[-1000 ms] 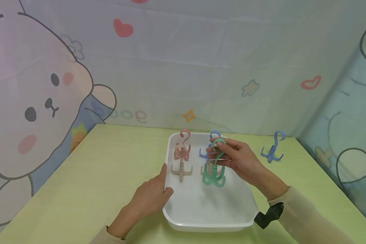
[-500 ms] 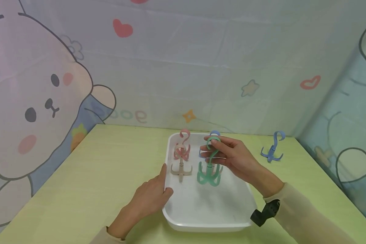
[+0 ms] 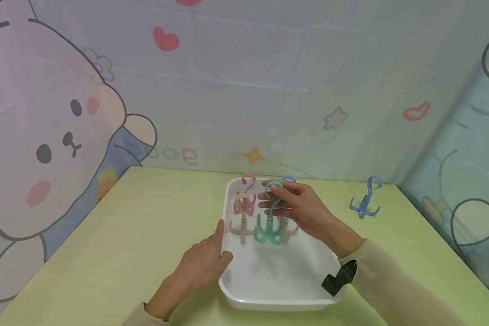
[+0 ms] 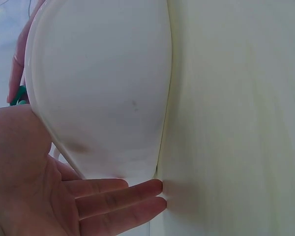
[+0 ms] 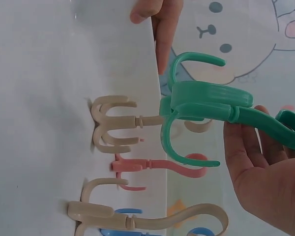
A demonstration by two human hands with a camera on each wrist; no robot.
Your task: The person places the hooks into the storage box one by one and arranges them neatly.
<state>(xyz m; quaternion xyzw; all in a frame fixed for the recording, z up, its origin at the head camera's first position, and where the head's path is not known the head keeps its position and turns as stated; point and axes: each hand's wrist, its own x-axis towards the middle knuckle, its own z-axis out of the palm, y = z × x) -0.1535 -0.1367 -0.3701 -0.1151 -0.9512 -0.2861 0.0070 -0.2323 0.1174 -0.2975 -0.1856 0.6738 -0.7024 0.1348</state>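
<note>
A green four-prong hanging hook (image 3: pixel 269 233) is held by its curved top in my right hand (image 3: pixel 305 206), thumb against fingers, over the white tray (image 3: pixel 281 290). In the right wrist view its green prongs (image 5: pixel 206 98) hang away from the fingers. My left hand (image 3: pixel 199 260) holds the tray's left side, thumb over the rim. Its fingers (image 4: pixel 118 204) lie straight along the outer wall in the left wrist view. Inside the tray stand a pink hook (image 3: pixel 248 181), two beige hooks, one at left (image 3: pixel 243 226), and a blue hook (image 3: pixel 288 178) mostly behind my right hand.
Another blue hook (image 3: pixel 364 206) stands on the pale yellow-green table (image 3: pixel 155 213), right of the tray. A printed cloth backdrop (image 3: pixel 293 90) rises behind the table's far edge. A black strap device (image 3: pixel 340 278) sits on the right wrist.
My right hand has moved left and slightly farther back with the green hook, uncovering part of the right-hand beige hook. The left hand stays at the tray's side.
</note>
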